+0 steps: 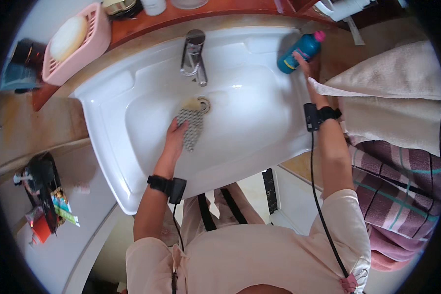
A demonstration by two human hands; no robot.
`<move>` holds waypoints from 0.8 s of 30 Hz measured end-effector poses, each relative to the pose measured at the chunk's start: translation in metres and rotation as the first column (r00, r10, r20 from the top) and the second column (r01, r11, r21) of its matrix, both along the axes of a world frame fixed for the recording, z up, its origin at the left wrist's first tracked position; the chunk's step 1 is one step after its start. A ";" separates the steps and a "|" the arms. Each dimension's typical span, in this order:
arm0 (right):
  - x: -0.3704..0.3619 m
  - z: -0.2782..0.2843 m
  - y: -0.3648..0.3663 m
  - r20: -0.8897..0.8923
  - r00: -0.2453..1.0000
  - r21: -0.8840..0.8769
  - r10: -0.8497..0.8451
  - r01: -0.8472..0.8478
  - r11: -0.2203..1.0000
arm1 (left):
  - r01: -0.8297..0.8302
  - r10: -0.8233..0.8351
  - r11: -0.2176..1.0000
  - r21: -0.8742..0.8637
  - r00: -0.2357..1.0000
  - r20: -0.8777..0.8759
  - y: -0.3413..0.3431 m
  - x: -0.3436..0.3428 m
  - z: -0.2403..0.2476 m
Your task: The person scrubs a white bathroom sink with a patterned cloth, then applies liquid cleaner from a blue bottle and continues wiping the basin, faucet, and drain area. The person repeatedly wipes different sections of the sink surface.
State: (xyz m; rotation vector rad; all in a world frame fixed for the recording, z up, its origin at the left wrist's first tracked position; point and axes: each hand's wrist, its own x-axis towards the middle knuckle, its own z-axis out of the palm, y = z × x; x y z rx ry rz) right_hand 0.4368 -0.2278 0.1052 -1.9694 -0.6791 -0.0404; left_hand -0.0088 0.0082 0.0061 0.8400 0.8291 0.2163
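Well — inside sink, left hand holds cloth; right hand around bottle.

Pale oval object in pink basket; reddish shelf; beige towel beside purple plaid towel.

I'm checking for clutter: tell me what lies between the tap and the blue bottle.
Only the bare white basin shows between the tap and the blue bottle in the head view.

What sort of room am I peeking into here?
Most likely a home bathroom: there's a white washbasin with a single chrome tap, a pink slotted holder at the upper left, and a beige towel at the right.
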 end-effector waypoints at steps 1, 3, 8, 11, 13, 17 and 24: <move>0.003 -0.008 -0.005 0.048 0.997 0.004 0.056 -0.056 0.998 | -0.010 0.010 0.998 -0.068 1.000 0.004 -0.001 0.003 0.005; 0.014 -0.021 -0.023 0.091 0.990 0.026 0.111 -0.114 0.993 | 0.002 0.014 0.982 -0.191 0.996 0.086 -0.003 0.009 0.015; -0.017 -0.085 -0.072 -0.322 0.943 0.307 -0.085 0.188 0.933 | -0.068 0.105 0.901 -0.427 0.992 0.063 -0.007 0.021 0.023; -0.042 -0.083 -0.074 -0.270 0.908 0.116 -0.320 0.361 0.926 | -0.051 0.111 0.881 -0.470 0.989 0.100 -0.007 0.023 0.022; -0.065 -0.058 -0.057 -0.324 0.895 0.046 -0.307 0.339 0.940 | -0.017 0.090 0.885 -0.465 0.987 0.135 -0.009 0.022 0.020; -0.179 -0.021 -0.013 -0.155 0.984 -0.115 0.084 -0.102 0.988 | 0.071 0.047 0.890 -0.451 0.968 0.246 -0.023 0.029 0.015; -0.308 -0.046 0.031 -0.237 0.835 -0.212 0.497 -0.543 0.812 | 0.234 0.042 0.772 -0.591 0.909 0.414 -0.048 0.048 0.014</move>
